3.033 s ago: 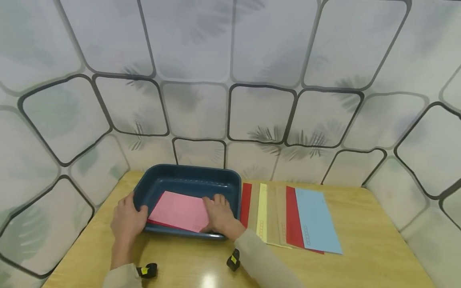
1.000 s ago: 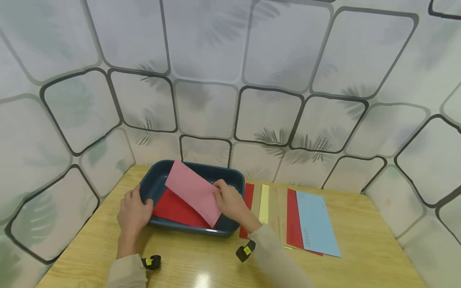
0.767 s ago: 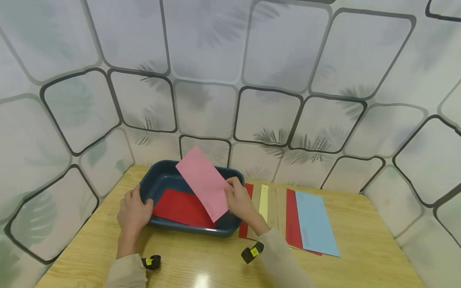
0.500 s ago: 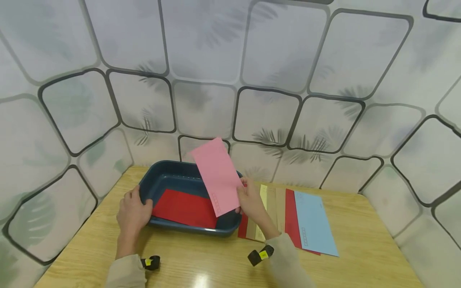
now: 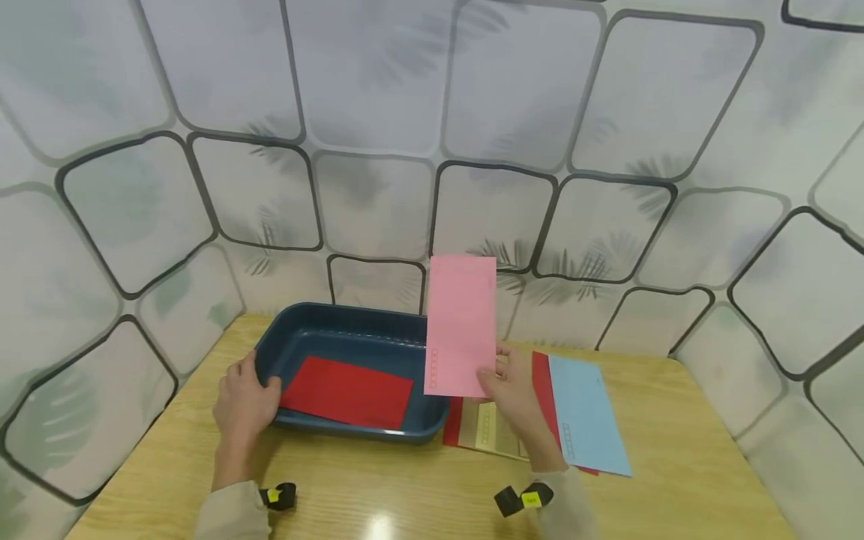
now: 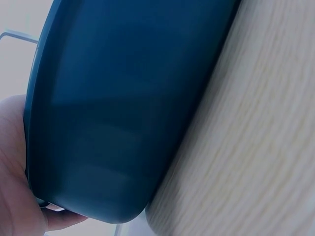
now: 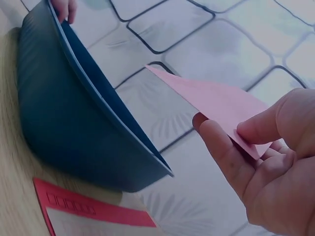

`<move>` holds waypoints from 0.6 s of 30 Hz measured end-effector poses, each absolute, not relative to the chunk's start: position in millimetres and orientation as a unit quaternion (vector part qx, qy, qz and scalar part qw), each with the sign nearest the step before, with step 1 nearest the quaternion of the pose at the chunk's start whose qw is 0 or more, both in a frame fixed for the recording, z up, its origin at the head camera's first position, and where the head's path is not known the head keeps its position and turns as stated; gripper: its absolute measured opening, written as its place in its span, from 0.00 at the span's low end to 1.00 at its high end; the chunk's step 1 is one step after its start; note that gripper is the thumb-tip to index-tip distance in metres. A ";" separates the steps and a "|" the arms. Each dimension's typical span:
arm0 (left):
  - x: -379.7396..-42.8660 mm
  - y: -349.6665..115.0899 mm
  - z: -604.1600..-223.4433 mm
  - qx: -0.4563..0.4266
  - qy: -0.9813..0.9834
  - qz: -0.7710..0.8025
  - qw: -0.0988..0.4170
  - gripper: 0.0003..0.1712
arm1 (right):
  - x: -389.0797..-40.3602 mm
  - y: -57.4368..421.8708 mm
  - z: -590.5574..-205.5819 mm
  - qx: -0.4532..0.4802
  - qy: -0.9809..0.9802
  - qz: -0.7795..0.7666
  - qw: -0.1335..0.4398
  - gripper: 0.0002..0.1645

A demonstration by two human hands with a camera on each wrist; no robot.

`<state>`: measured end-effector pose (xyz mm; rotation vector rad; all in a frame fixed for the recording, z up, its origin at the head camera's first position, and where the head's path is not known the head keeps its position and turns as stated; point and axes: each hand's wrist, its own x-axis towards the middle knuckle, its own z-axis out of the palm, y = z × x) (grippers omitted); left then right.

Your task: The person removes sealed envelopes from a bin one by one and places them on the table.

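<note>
My right hand (image 5: 516,386) pinches a pink envelope (image 5: 462,322) near its lower right corner, thumb on the front and fingers behind. The envelope stands nearly upright above the right end of a dark blue plastic basin (image 5: 351,433). In the right wrist view, the thumb and fingers of the right hand (image 7: 270,162) clasp the pink paper's edge. My left hand (image 5: 244,397) grips the basin's left rim, its thumb over the inner side. A red envelope (image 5: 347,394) lies inside the basin.
Right of the basin, a row of overlapping envelopes lies on the wooden table (image 5: 351,487): red, tan and yellow (image 5: 484,427) ones, partly hidden by the right hand, then a light blue envelope (image 5: 587,412) outermost. A patterned wall covering (image 5: 378,202) rises behind.
The right hand has lifted the pink envelope off the red one, carried it rightward and turned it upright. The left hand has kept its grip on the basin rim.
</note>
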<state>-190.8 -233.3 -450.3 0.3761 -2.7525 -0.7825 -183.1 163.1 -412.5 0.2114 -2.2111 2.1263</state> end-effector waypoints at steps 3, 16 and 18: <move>-190.6 -232.9 -450.3 0.128 -0.946 -0.269 0.125 0.36 | -175.8 177.0 -415.9 0.056 -0.725 0.685 0.040 0.22; -189.5 -232.0 -449.6 0.127 -0.948 -0.268 0.117 0.36 | -174.8 218.6 -418.8 0.022 -0.728 0.681 0.077 0.22; -189.1 -232.4 -450.5 0.125 -0.950 -0.263 0.115 0.36 | -171.9 224.5 -422.7 0.014 -0.732 0.677 0.076 0.22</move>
